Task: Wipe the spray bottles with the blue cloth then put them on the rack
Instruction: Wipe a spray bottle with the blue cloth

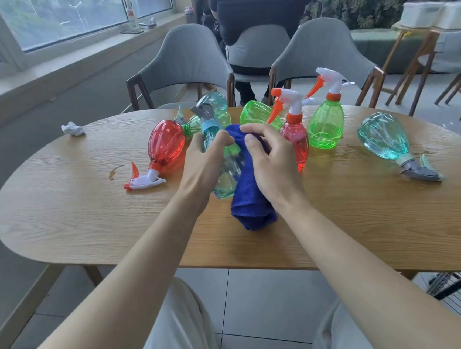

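No text, number or sign can be read; the bottle (132,21) on the sill (71,53) bears a red label (130,13), too small and blurred to make out.

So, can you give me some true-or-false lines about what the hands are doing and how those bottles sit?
1. The left hand grips a pale blue bottle. True.
2. The right hand is empty. False: its fingers pinch the blue cloth, which lies against that bottle.
3. The red bottle at the left stands upright. False: it lies on its side on the table.
4. A green bottle with a white and orange trigger stands upright. True.
5. A crumpled white tissue lies at the table's far left. True.
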The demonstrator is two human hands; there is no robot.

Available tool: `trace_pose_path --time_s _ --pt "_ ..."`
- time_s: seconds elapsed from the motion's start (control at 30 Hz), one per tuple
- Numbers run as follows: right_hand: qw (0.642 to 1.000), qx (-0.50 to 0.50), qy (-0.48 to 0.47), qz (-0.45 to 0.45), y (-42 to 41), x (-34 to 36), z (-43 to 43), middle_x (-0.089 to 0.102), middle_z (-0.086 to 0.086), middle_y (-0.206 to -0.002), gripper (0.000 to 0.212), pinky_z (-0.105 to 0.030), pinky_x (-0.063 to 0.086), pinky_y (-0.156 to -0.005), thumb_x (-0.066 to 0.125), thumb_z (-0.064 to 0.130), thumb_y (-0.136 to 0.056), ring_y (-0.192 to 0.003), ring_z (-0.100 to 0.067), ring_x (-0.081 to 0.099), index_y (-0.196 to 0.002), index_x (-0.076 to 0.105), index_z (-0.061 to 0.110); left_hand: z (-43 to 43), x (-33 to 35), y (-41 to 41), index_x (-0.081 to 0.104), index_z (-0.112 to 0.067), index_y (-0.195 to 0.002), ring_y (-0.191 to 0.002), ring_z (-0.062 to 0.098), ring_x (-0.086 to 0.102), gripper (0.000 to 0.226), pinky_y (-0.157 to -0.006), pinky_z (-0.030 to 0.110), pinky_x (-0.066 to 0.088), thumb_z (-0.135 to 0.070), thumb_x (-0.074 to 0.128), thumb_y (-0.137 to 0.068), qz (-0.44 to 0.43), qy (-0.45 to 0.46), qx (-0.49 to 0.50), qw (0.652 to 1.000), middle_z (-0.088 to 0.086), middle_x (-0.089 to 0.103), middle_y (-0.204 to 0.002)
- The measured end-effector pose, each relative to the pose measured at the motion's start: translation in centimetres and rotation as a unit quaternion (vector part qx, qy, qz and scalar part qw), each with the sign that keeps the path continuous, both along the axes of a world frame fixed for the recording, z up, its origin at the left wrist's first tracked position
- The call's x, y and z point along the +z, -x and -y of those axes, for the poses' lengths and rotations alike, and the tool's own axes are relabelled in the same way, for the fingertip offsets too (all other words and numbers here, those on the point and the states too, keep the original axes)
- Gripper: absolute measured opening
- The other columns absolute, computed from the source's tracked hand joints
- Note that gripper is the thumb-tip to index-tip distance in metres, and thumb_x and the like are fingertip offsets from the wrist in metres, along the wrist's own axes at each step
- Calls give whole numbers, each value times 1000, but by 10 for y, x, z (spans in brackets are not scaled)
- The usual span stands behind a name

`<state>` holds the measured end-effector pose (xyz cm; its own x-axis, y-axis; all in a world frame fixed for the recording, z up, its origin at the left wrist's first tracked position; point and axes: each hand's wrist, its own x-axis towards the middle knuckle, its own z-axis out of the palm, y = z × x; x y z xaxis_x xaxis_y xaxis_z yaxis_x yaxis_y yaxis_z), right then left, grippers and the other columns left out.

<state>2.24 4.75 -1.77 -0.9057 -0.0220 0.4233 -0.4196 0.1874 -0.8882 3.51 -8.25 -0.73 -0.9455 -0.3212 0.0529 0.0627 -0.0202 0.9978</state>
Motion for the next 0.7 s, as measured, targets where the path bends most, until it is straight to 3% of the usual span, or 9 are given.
trace_pose_path --time_s 0.1,0.17,0.27,0.37,0.43,0.47,0.53,0.6,0.7 --pt "999 21 -27 11 9 10 4 72 9 -126 28 -20 46 -109 52 21 -109 -121 0 62 -128 72 16 -1 -1 -2 65 -24 -96 -99 22 71 12 -82 37 58 -33 68 -89 -35 7 -25 999 0 69 -108" --pt "993 53 -16 101 16 12 3 72 5 -121 37 -39 47 -114 50 36 -107 -115 -10 64 -121 75 13 -2 1 -5 66 -20 -98 -91 15 70 9 -82 35 60 -26 67 -92 -54 32 -35 997 -4 70 -97" --pt "979 81 14 185 19 7 2 66 -3 -92 43 -54 52 -97 49 50 -98 -90 -22 62 -93 72 13 -4 0 -5 63 -9 -101 -69 4 63 11 -63 23 55 -19 65 -95 -72 48 -39 996 -11 68 -79" --pt "984 61 1 170 11 5 4 64 -20 -92 43 -52 49 -85 50 42 -99 -86 -32 63 -92 65 3 -6 -4 -5 54 -20 -82 -53 -4 49 18 -66 23 49 -17 65 -96 -57 81 -25 995 -24 54 -56" --pt "990 27 -5 138 4 0 0 70 -21 -105 39 -32 49 -94 50 27 -107 -100 -14 67 -110 70 -6 -4 -3 -2 56 -24 -84 -57 -5 50 15 -72 31 49 -25 67 -94 -45 83 -11 995 -25 57 -62" --pt "994 19 -16 108 0 0 -1 71 -7 -105 35 -14 47 -92 50 23 -109 -101 4 64 -120 72 0 0 -4 0 61 -23 -92 -65 -6 56 11 -76 32 49 -31 68 -92 -44 75 -4 996 -24 63 -74" --pt "997 20 -42 56 -2 2 2 66 10 -121 33 -4 39 -98 50 24 -110 -113 10 57 -135 70 14 3 1 0 65 -19 -118 -104 4 66 45 -94 41 54 -47 68 -83 -25 53 13 998 -7 71 -118" --pt "996 45 -61 37 2 9 9 63 9 -131 35 -9 37 -107 48 26 -111 -124 1 55 -139 68 16 6 3 -1 63 -17 -126 -118 20 64 57 -95 42 56 -49 67 -79 -23 28 5 999 5 65 -135" --pt "988 94 -17 125 16 18 15 71 2 -113 37 -41 48 -109 45 37 -107 -110 -16 65 -105 78 19 10 3 -3 60 -19 -95 -93 16 65 13 -76 29 58 -30 67 -91 -58 26 -26 998 -2 66 -100"
